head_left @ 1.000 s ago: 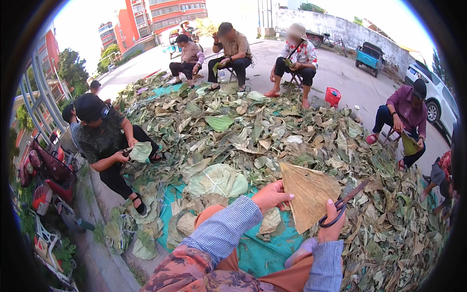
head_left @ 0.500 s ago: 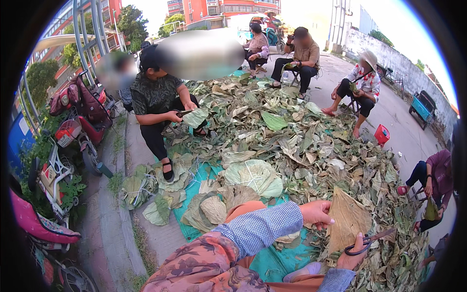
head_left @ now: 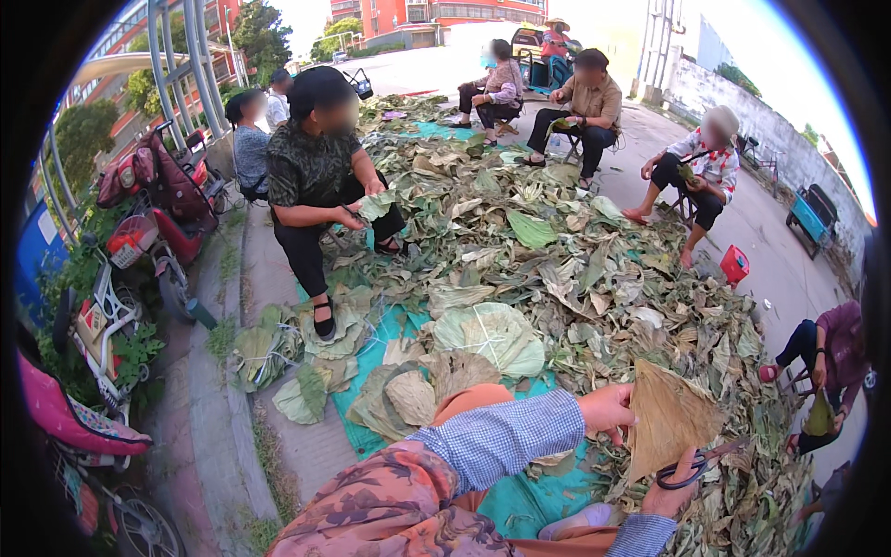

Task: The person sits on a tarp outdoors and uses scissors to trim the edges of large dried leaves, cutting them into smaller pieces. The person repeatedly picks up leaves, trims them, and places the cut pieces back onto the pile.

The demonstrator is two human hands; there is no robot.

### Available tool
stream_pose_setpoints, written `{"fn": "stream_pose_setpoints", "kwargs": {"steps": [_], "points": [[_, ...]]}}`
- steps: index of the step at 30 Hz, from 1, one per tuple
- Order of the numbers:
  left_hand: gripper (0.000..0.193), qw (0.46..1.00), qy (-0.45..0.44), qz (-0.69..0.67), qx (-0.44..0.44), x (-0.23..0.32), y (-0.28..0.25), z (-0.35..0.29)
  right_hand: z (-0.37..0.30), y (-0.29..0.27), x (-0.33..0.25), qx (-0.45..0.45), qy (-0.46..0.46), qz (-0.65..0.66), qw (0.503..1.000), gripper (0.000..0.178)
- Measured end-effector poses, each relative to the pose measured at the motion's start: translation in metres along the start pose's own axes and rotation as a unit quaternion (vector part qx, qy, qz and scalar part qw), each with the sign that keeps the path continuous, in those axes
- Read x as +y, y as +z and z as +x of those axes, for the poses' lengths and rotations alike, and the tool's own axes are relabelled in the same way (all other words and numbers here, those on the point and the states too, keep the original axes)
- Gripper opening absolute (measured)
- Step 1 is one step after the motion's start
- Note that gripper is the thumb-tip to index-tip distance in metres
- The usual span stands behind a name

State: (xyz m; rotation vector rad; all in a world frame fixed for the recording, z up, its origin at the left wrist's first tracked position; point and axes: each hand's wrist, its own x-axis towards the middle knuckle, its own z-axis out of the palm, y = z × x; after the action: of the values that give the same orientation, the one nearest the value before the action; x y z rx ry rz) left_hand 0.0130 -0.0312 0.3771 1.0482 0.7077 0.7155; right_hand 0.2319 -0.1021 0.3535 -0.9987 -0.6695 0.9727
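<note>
A tan, dried lotus leaf (head_left: 668,418), folded into a rough triangle, is held up over the pile. My left hand (head_left: 605,410) pinches its left edge between thumb and fingers. My right hand (head_left: 668,494) grips dark-handled scissors (head_left: 687,472), with their blades pointing right beside the lower part of the leaf. The right thumb lies up against the leaf's lower edge. Left of my forearm, several flattened dry leaves (head_left: 399,399) lie stacked. Beyond my sleeve rests a round, pale green leaf bundle (head_left: 489,339) tied with white string.
A wide heap of dry leaves (head_left: 557,269) spreads ahead over a teal sheet (head_left: 534,497). Another tied bundle (head_left: 264,353) lies at the left. Seated people surround the heap; one in a dark shirt (head_left: 311,176) handles a leaf. Parked scooters (head_left: 167,204) line the left, and a red container (head_left: 734,265) stands right.
The leaf and both hands have shifted only slightly, with the grips unchanged. The person in the dark shirt has raised their head and still handles a leaf.
</note>
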Motion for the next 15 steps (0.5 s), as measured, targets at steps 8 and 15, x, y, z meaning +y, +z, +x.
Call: {"fn": "stream_pose_setpoints", "kwargs": {"steps": [8,15], "points": [[0.043,0.999,0.001,-0.031,0.024,-0.0016,-0.0027,0.0029,-0.0021,0.0064,0.0067,-0.028,-0.011,-0.068,0.997,0.049],[0.044,0.998,-0.004,-0.061,0.012,-0.0035,0.0016,0.0033,-0.0053,0.0095,0.0014,-0.042,0.005,-0.002,0.999,0.048]]}}
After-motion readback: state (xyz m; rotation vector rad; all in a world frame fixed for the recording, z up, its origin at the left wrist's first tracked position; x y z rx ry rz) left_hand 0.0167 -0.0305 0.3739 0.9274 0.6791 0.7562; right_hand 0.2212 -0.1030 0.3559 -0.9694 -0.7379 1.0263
